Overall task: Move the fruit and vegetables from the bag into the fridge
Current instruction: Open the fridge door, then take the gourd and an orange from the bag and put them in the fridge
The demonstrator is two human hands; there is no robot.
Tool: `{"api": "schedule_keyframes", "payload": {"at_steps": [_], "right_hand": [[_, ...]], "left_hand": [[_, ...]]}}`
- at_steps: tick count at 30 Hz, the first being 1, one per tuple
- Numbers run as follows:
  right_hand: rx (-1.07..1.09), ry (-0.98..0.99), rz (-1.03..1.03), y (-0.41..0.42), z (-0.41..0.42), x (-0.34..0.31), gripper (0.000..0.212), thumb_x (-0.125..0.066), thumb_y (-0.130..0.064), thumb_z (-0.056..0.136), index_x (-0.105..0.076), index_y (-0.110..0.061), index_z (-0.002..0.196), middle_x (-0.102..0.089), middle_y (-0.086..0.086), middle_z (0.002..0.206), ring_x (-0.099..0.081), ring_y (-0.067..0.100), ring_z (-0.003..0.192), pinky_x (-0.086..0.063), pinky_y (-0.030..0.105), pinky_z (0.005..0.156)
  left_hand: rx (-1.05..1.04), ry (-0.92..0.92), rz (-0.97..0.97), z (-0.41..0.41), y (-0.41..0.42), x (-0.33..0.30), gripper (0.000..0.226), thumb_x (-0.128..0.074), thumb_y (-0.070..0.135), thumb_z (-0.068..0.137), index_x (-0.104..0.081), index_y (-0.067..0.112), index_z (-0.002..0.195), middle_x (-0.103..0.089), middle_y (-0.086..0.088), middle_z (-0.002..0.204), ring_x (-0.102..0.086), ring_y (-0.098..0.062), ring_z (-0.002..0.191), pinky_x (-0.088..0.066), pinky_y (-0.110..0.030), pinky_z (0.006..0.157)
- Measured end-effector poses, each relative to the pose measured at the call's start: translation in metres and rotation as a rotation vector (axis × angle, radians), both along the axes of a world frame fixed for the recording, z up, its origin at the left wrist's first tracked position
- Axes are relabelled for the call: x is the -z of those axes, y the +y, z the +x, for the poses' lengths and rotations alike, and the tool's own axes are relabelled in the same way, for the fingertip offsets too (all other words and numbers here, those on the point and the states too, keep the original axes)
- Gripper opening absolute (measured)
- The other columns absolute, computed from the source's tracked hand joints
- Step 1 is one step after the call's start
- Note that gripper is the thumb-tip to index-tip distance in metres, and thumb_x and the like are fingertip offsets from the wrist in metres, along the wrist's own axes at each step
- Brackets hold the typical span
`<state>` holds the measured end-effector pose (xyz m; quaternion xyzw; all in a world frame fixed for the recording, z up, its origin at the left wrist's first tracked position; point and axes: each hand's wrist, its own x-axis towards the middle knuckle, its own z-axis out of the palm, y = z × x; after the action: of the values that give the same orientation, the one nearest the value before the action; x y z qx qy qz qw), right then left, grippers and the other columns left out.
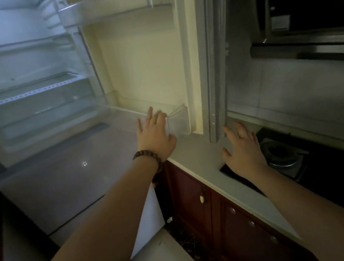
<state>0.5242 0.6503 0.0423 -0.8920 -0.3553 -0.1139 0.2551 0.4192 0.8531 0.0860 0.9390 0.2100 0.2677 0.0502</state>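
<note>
The fridge (pixel 17 65) stands open at the left, its glass shelves and clear drawer bare. Its door (pixel 143 61) swings out to the right, with clear bins on the inside. My left hand (pixel 156 135), with a bead bracelet on the wrist, is spread flat against the lower door bin (pixel 178 117). My right hand (pixel 243 150) hovers with fingers apart just below the door's outer edge (pixel 214 100), above the counter. Neither hand holds anything. No bag, fruit or vegetables are in view.
A pale countertop (pixel 197 162) runs along the right over dark red cabinets (pixel 192 200). A gas hob (pixel 283 154) sits in it, under a range hood (pixel 312 45). The closed lower fridge compartment (pixel 61 184) lies below the open one.
</note>
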Motion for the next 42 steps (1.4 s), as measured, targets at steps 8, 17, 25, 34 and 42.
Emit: {"api": "schedule_keyframes", "payload": {"at_steps": [8, 17, 25, 34, 42], "right_hand": [[0.139, 0.021, -0.017, -0.006, 0.023, 0.0, 0.061, -0.048, -0.028, 0.092, -0.022, -0.023, 0.147, -0.011, 0.009, 0.157, -0.002, 0.025, 0.145, -0.005, 0.052, 0.117], [0.306, 0.009, -0.066, -0.021, 0.039, 0.004, 0.06, -0.05, -0.03, 0.091, -0.026, -0.023, 0.146, -0.016, 0.009, 0.155, -0.007, 0.027, 0.145, -0.007, 0.051, 0.117], [0.356, -0.003, -0.073, -0.028, 0.033, 0.006, 0.06, -0.048, -0.033, 0.092, -0.024, -0.024, 0.147, -0.015, 0.005, 0.156, -0.005, 0.025, 0.145, -0.008, 0.051, 0.117], [0.605, 0.02, -0.098, -0.114, 0.003, 0.027, 0.06, -0.046, -0.036, 0.093, -0.021, -0.028, 0.147, -0.009, 0.006, 0.158, 0.001, 0.023, 0.146, -0.001, 0.048, 0.116], [0.898, 0.118, -0.107, -0.251, -0.062, 0.056, 0.063, -0.047, -0.037, 0.093, -0.019, -0.027, 0.148, -0.007, 0.005, 0.159, 0.005, 0.022, 0.146, -0.003, 0.051, 0.118]], "left_hand": [[0.122, 0.282, 0.064, 0.068, 0.0, -0.01, 0.08, -0.048, 0.04, 0.088, -0.002, 0.022, 0.15, -0.003, 0.005, 0.158, 0.002, -0.012, 0.145, 0.001, -0.05, 0.116], [0.174, 0.216, 0.019, 0.101, -0.001, -0.002, 0.083, -0.047, 0.042, 0.086, 0.003, 0.022, 0.149, 0.005, 0.005, 0.158, 0.009, -0.014, 0.144, 0.0, -0.045, 0.116], [0.245, 0.163, 0.031, 0.097, -0.013, 0.007, 0.089, -0.044, 0.044, 0.085, 0.015, 0.021, 0.148, 0.016, 0.003, 0.157, 0.016, -0.018, 0.143, 0.007, -0.048, 0.114], [0.631, 0.157, 0.019, 0.116, -0.133, 0.049, 0.082, -0.048, 0.044, 0.088, 0.001, 0.021, 0.15, -0.001, -0.002, 0.159, 0.005, -0.022, 0.145, 0.002, -0.049, 0.117], [0.87, 0.274, 0.023, 0.103, -0.284, 0.096, 0.076, -0.038, 0.054, 0.091, -0.003, 0.021, 0.15, -0.006, -0.002, 0.158, 0.0, -0.021, 0.145, -0.006, -0.049, 0.117]]}}
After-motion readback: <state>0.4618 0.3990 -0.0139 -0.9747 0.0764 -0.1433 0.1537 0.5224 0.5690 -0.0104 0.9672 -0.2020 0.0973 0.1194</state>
